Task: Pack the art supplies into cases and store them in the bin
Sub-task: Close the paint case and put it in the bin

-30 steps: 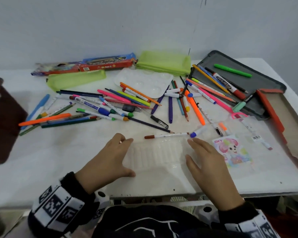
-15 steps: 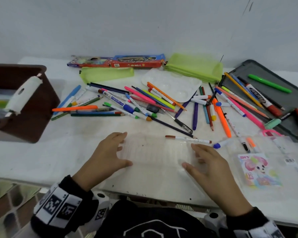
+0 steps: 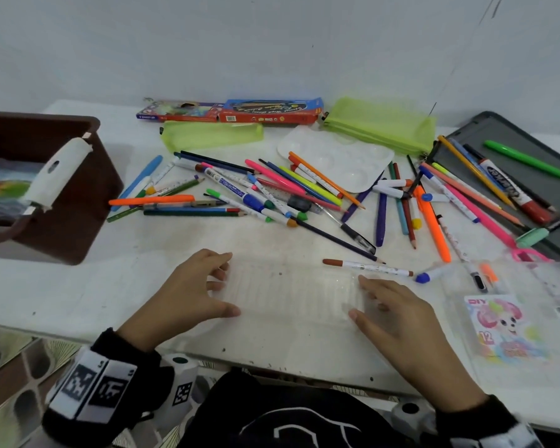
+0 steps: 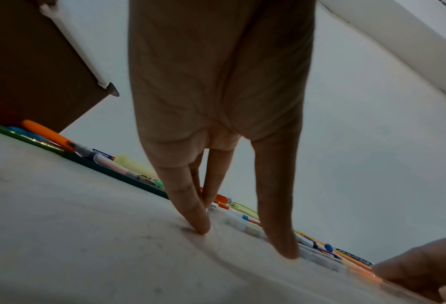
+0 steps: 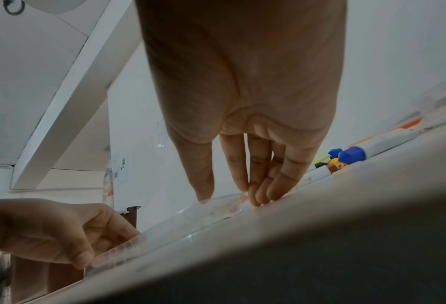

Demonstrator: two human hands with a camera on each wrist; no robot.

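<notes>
A clear ridged plastic tray (image 3: 291, 292) lies flat on the white table (image 3: 110, 286) near its front edge. My left hand (image 3: 228, 282) grips the tray's left end, fingers over the far edge and thumb on the near edge. My right hand (image 3: 359, 297) rests on the right end, its straight fingertips (image 5: 255, 200) pressing the tray (image 5: 164, 228). In the left wrist view my left hand (image 4: 245, 240) touches down with its fingertips. Loose pens, markers and pencils (image 3: 256, 192) lie scattered behind the tray. The brown bin (image 3: 78, 189) stands at the left.
A brown-capped pen (image 3: 366, 266) lies just past the tray. Two green mesh pouches (image 3: 207, 135) (image 3: 379, 127), pencil boxes (image 3: 265, 113) and a white palette (image 3: 337, 156) sit at the back. An open grey case (image 3: 556, 195) is at the right, a clear DIY pouch (image 3: 505, 328) at the near right.
Both hands stay on the clear tray's ends. The view has swung left, so the brown bin came fully into sight.
</notes>
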